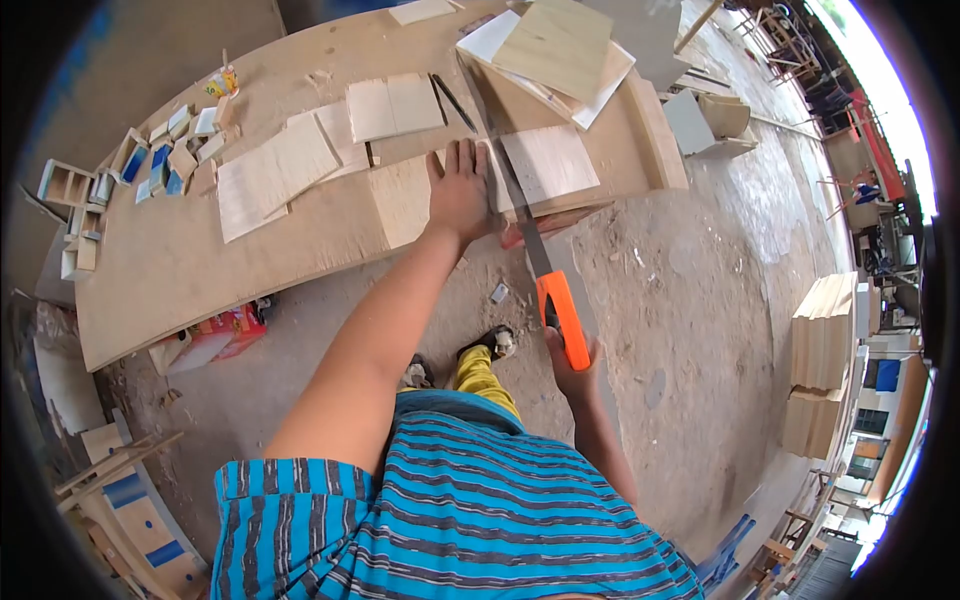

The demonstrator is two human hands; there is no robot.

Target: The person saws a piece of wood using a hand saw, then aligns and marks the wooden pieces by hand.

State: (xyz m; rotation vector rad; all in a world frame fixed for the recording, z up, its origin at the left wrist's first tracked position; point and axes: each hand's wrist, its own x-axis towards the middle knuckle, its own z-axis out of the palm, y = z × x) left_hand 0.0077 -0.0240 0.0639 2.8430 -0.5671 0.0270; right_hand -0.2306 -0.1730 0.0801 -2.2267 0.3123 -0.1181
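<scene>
My right hand (pixel 577 368) is wrapped round the orange handle of a hand saw (pixel 564 315). The saw's dark blade runs up and away from me, across the bench edge, between two pieces of wood. My left hand (pixel 462 195) presses down on a light wooden board (pixel 402 198) just left of the blade, fingers pointing away and slightly apart. A paler board (pixel 548 163) lies right of the blade. Whether the teeth touch wood cannot be made out.
On the workbench (pixel 160 290) lie thin boards (pixel 275 180), a dark pencil-like tool (pixel 455 103), small wooden boxes and blocks (pixel 180 160) and stacked sheets (pixel 555 50). A red box (pixel 225 335) sits under the bench. Stacked boards (pixel 822 350) stand at the right.
</scene>
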